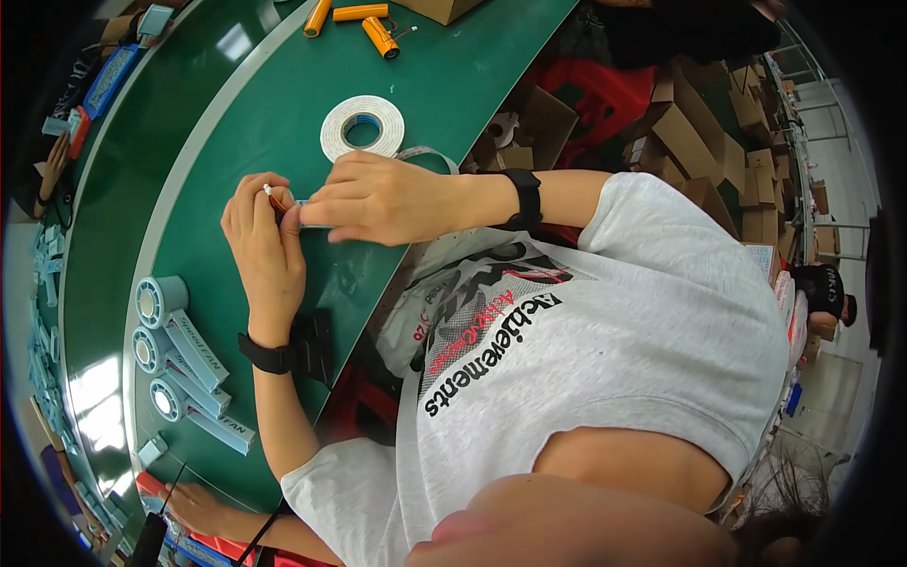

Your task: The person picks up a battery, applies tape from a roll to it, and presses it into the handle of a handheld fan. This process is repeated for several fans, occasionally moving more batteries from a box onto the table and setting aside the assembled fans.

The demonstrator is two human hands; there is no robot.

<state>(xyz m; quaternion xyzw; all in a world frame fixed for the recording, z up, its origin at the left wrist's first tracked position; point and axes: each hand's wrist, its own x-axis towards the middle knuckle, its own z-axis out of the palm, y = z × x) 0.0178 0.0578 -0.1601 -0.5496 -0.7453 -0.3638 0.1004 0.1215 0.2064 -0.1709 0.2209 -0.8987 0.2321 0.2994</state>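
My left hand (pixel 263 248) is closed over the green tabletop, its fingers curled round a small part with a white plug and thin reddish wires (pixel 273 197). Most of that part is hidden by the fingers. Against its fingertips, my right hand (pixel 383 200) is closed in a pinch; a sliver of something pale shows between the hands, too covered to name. Just beyond the right hand lies a roll of white tape (pixel 333 128) with a blue core. A loose strip of tape (pixel 430 153) trails behind that hand.
Orange wired battery packs (pixel 381 38) lie at the far end, near a cardboard box (pixel 439 8). Several light-blue handheld fans (pixel 194 354) lie in a row. A black object (pixel 314 345) sits beside my left wrist. Another person's hand (pixel 194 508) works at lower left. Beyond the rail runs a green belt (pixel 113 236).
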